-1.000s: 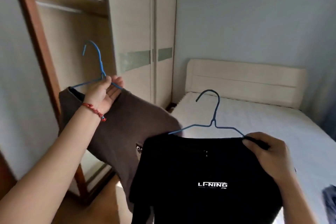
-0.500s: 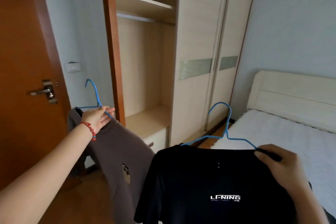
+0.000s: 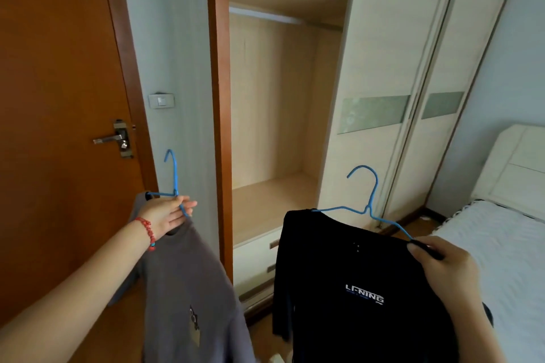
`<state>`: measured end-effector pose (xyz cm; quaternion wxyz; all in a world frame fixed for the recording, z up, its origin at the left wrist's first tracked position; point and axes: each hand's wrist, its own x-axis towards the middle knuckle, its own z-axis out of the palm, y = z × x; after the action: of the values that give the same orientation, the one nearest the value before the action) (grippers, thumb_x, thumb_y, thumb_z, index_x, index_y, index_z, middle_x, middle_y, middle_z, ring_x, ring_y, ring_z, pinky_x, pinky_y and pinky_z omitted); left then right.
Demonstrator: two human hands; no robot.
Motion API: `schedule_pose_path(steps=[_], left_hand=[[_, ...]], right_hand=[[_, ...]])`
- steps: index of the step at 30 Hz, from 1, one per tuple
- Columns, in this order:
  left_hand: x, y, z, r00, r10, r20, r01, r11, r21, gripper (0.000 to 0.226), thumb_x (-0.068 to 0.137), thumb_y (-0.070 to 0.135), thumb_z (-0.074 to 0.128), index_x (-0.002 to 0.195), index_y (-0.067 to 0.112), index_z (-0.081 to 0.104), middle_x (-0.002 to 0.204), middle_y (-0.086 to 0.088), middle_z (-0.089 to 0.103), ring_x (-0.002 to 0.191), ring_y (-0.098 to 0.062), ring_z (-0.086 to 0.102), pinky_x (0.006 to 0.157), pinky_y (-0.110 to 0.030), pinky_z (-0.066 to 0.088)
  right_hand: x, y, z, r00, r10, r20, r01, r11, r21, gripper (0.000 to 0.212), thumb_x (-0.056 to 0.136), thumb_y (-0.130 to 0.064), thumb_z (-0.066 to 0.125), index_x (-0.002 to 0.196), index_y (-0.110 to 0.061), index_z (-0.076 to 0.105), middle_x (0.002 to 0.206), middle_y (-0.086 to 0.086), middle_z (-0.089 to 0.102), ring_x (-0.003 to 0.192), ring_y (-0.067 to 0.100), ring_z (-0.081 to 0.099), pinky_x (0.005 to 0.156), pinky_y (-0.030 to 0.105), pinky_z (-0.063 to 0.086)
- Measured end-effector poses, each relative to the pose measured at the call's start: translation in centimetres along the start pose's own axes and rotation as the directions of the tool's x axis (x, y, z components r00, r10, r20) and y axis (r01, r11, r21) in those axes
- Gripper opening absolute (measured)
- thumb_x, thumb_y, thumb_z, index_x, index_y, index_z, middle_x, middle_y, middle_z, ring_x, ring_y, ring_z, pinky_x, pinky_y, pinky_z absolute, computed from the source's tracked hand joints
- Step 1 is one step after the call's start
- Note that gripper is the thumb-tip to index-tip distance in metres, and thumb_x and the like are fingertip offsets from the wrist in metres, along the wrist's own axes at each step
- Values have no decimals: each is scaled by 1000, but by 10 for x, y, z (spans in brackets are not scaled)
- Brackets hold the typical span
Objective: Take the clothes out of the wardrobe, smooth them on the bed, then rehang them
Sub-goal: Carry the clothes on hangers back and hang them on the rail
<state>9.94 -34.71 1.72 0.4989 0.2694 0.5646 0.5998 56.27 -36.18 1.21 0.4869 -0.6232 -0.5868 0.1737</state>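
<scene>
the left hand [image 3: 165, 214] holds a blue wire hanger [image 3: 174, 186] carrying a grey-brown shirt [image 3: 188, 289], out in front of the wall strip between the brown door [image 3: 53, 97] and the open wardrobe [image 3: 274, 115]. its palm faces up with the fingers nearly straight, the hanger's arm lying across them, and whether the thumb clamps the wire is hard to make out. this hanger's hook points straight up, its long axis is turned nearly edge-on to the camera, and the shirt hangs down and out of the bottom of the frame. the right hand [image 3: 439, 262] pinches the right shoulder of a second blue hanger [image 3: 368, 209] through the fabric of a black shirt [image 3: 362, 289] with white lettering on the chest, held before the wardrobe's drawers [image 3: 256, 259]. that hanger's bar runs left to right, sloping down toward the right hand, hook up and curling left. the black shirt's hem and right sleeve are cut off or hidden behind the wrist. the wardrobe's hanging rail [image 3: 265, 15] crosses under the shelf, blurred. a white bed [image 3: 507, 259] lies at the right edge, only partly visible.
</scene>
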Motion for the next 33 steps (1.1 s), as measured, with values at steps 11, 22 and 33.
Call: schedule_pose_path(steps=[11,22,33], left_hand=[[95,7,31,958,-162,239,122,977,174,20,94,11,47,106,-1,59,87,-11,69,82,-19,64,65,-28,55],[182,26,87,870,-233,435,97,945,311,17,93,12,50,96,2,63,75,-6,75,62,-15,66,59,-27,56],[265,73,196,856,-95,509,6,985,175,17,93,8,50,93,-2,64,70,-10,74,47,-11,63,48,-22,54]], right_hand=[[68,-23,124,960,276,-51,-263,948,181,8,81,-10,65,88,-11,70,82,9,68,81,25,60,71,30,41],[128,-46,192,808,543,228,-588,732,343,10,87,-8,60,84,-3,68,57,8,64,42,17,58,58,28,45],[242,-58,206,881,421,218,-473,814,338,14,89,-10,58,84,-2,68,54,4,61,50,17,55,55,25,42]])
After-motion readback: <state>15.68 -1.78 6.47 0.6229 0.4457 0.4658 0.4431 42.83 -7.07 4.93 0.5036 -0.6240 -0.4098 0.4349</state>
